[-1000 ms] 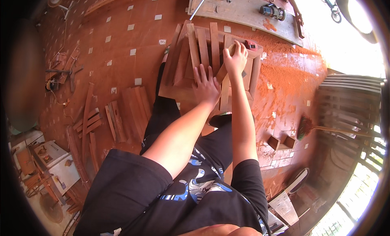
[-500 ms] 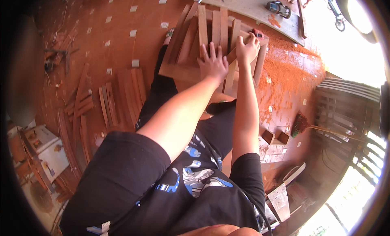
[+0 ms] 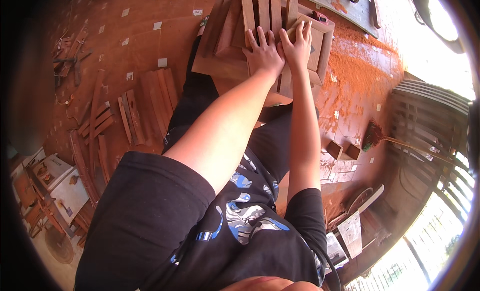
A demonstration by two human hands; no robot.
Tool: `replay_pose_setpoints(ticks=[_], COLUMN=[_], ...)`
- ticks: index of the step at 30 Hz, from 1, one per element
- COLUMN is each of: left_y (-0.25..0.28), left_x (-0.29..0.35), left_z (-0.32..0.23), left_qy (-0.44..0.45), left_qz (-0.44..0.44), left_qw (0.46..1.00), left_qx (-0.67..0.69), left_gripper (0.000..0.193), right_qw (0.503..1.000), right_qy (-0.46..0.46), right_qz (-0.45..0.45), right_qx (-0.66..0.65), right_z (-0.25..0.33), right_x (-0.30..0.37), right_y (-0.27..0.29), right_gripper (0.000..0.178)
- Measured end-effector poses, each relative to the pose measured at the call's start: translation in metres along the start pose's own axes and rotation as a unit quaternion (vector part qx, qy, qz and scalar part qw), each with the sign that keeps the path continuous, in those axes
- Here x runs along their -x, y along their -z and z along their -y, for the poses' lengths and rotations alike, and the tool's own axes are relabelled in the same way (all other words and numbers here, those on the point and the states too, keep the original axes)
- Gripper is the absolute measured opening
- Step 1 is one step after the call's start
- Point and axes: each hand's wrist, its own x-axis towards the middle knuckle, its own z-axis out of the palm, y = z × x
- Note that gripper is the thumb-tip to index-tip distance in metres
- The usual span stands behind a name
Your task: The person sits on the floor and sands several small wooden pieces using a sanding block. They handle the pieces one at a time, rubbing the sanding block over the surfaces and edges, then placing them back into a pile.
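A reddish wooden panel [image 3: 215, 67] with raised framing lies before me at the top of the view. Several narrow wooden strips [image 3: 263, 13] rest side by side across it. My left hand [image 3: 266, 57] lies on the strips with its fingers spread. Close against it, my right hand [image 3: 296, 50] is pressed on a short, light piece of wood [image 3: 301, 25] with fingers stretched out. Neither hand is wrapped round anything; what lies under the palms is hidden. Just beyond my right fingertips sits a small red and black tool [image 3: 320, 17], perhaps a tape measure.
Loose boards [image 3: 155, 98] lie on the tiled floor to the left, near a white machine [image 3: 62, 186]. Orange sawdust [image 3: 365, 56] covers the floor at right. A broom [image 3: 375, 135], a small wooden box [image 3: 343, 151] and a slatted wooden stack [image 3: 425, 111] stand there. A workboard [image 3: 345, 11] is at the far side.
My right hand has moved left beside my left hand, and its bent fingers have straightened out. The panel and strips sit higher in view. The left hand stays on the strips.
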Motion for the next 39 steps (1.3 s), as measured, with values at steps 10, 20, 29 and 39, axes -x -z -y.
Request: replay_pose_setpoints(ticks=[10, 20, 29, 39], left_y=[0.002, 0.002, 0.006, 0.006], left_x=[0.002, 0.002, 0.002, -0.001], left_z=[-0.003, 0.000, -0.003, -0.001], left_qy=[-0.019, -0.011, -0.009, -0.016], left_qz=[0.003, -0.003, 0.013, 0.014], left_qw=[1.000, 1.000, 0.998, 0.999], left_qx=[0.020, 0.029, 0.060, 0.041], left_gripper=[0.074, 0.068, 0.066, 0.069], right_qw=[0.993, 0.991, 0.978, 0.979], right_qy=[-0.080, -0.068, -0.154, -0.136], right_qz=[-0.004, 0.088, 0.058, 0.041], right_qx=[-0.085, -0.071, -0.127, -0.145], right_z=[-0.031, -0.009, -0.019, -0.002], right_x=[-0.063, -0.039, -0.070, -0.063], right_y=[-0.015, -0.010, -0.017, -0.017], right_gripper=[0.087, 0.093, 0.086, 0.089])
